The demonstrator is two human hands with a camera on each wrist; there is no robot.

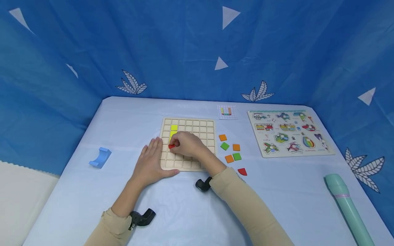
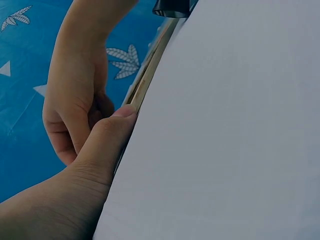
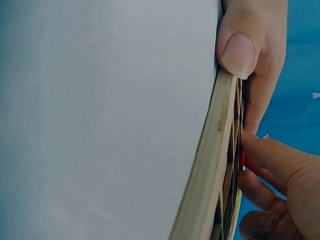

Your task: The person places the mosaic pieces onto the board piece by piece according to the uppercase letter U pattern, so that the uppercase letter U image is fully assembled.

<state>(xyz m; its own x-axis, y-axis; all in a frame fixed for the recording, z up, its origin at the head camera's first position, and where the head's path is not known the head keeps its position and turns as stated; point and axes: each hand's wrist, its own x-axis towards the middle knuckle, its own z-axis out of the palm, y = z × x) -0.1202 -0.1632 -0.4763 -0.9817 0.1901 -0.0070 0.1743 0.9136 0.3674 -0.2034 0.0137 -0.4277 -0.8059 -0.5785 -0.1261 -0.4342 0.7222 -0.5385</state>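
A wooden grid board (image 1: 187, 165) lies mid-table, with yellow square tiles (image 1: 174, 127) in a column near its left side. Between thumb and fingers my right hand (image 1: 187, 143) pinches a red tile (image 1: 171, 146) low over the cells just below the yellow ones. The red tile (image 3: 243, 159) is mostly covered by the fingers in the right wrist view. My left hand (image 1: 150, 167) rests at the board's lower left corner, fingers straight along the left edge. Its thumb (image 2: 107, 137) presses against the near edge.
Orange tiles (image 1: 229, 159), green tiles (image 1: 237, 156) and a red quarter-round tile (image 1: 242, 171) lie right of the board. Behind them is a pattern card (image 1: 227, 112). A picture puzzle board (image 1: 292, 133), a teal microphone (image 1: 347, 205) and a blue curved block (image 1: 100, 158) lie farther out.
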